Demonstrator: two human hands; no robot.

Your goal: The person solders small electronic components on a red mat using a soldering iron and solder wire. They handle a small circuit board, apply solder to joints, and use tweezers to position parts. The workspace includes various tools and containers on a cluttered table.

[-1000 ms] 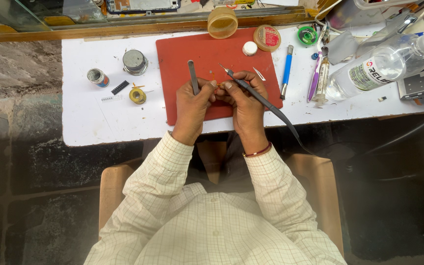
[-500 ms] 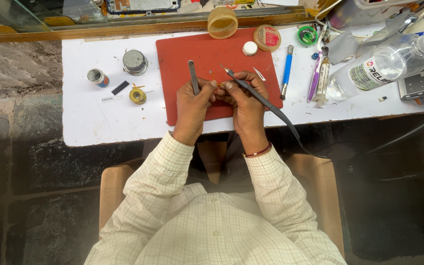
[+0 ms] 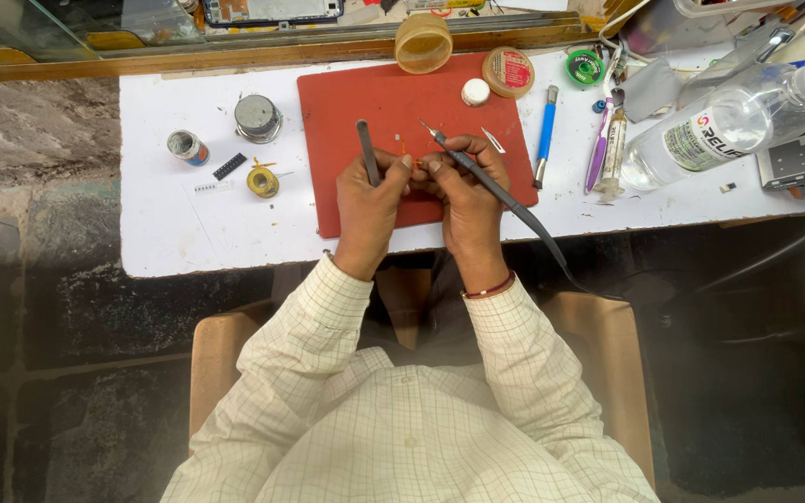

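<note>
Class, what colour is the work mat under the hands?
Red mat, head view.

One red mat (image 3: 365, 102), two pens (image 3: 545, 130) (image 3: 600, 147), one clear bottle (image 3: 719, 126), two round tins (image 3: 257, 116) (image 3: 185, 146).

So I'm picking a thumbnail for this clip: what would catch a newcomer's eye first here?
First, the red mat in the middle of the white table, with both hands meeting over it. The right hand has its grip on a dark corded soldering iron, while the left hand holds a slim dark tool upright beside it. Next, the clear plastic bottle lying on its side at the table's right end.
</note>
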